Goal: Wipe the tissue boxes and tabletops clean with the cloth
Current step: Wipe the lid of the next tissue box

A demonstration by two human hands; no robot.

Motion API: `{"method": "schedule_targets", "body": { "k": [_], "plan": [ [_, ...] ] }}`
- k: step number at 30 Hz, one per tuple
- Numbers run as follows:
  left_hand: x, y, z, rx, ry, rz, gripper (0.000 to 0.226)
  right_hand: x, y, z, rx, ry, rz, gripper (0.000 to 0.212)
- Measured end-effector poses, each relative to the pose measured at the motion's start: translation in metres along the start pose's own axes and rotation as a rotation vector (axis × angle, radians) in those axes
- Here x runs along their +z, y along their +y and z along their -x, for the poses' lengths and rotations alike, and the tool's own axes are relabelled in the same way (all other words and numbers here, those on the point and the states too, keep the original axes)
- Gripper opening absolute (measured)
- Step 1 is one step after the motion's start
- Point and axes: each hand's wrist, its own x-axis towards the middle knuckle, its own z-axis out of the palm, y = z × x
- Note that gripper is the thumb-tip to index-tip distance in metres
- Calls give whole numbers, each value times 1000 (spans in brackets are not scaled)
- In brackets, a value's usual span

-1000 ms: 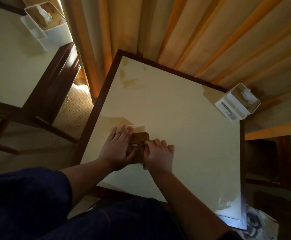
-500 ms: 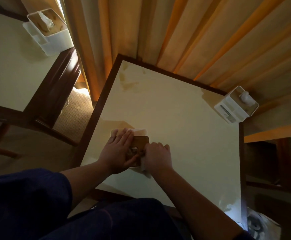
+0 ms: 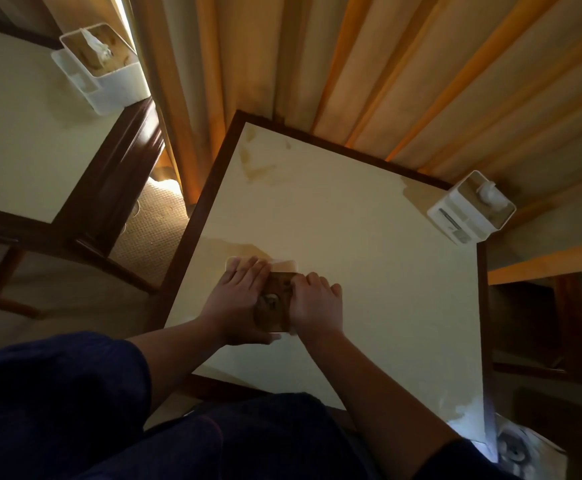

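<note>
A white tissue box with a brown wooden lid [image 3: 275, 308] stands near the left front of the cream tabletop [image 3: 369, 271]. My left hand [image 3: 237, 299] lies over its left half, fingers reaching the far edge and thumb wrapped round the near side. My right hand [image 3: 317, 303] is curled against the box's right side, gripping the cloth [image 3: 291, 333]. Only a pale scrap of the cloth shows under that hand.
A second white tissue box [image 3: 469, 213] sits at the table's far right corner, a third [image 3: 102, 74] on the neighbouring table [image 3: 16, 150] to the left. Curtains [image 3: 352, 64] hang behind. A carpeted gap [image 3: 151, 230] separates the tables. Faint marks lie near the far left corner.
My right hand has slid a little farther along the box's right side, and less of the cloth shows beneath it. My left hand keeps its hold.
</note>
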Motion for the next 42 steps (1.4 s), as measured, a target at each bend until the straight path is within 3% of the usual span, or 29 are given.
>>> {"method": "schedule_targets", "body": {
  "k": [9,14,17,20,24,27,31,33,36,40,42],
  "plan": [
    [0,-5,-7,21,-89,-18,141,-6,12,52,-153,-144,64,19],
    [-3,-2,-7,-4,-84,-28,148,-4,14,53,-164,-92,30,34],
    [-9,4,-5,-4,-56,-34,145,6,20,58,-198,-25,-3,23],
    [-27,12,-8,14,-113,-50,139,20,30,62,-299,65,-47,27],
    [-43,12,-23,147,-271,-189,143,16,43,69,-346,139,-60,20],
    [-51,11,-35,347,-377,-368,145,8,53,72,-304,112,-106,22],
    [-59,16,-44,550,-379,-613,146,-1,53,67,-315,51,-47,25],
    [-62,15,-45,493,-414,-529,155,-1,46,61,-323,20,-8,29],
    [-63,13,-39,245,-453,-123,157,6,33,57,-276,40,-50,37],
    [-39,25,-18,-179,-138,203,116,19,24,64,-180,135,-86,41],
    [-24,31,-8,-263,-5,253,92,23,25,68,-168,135,-102,36]
  ]
}}
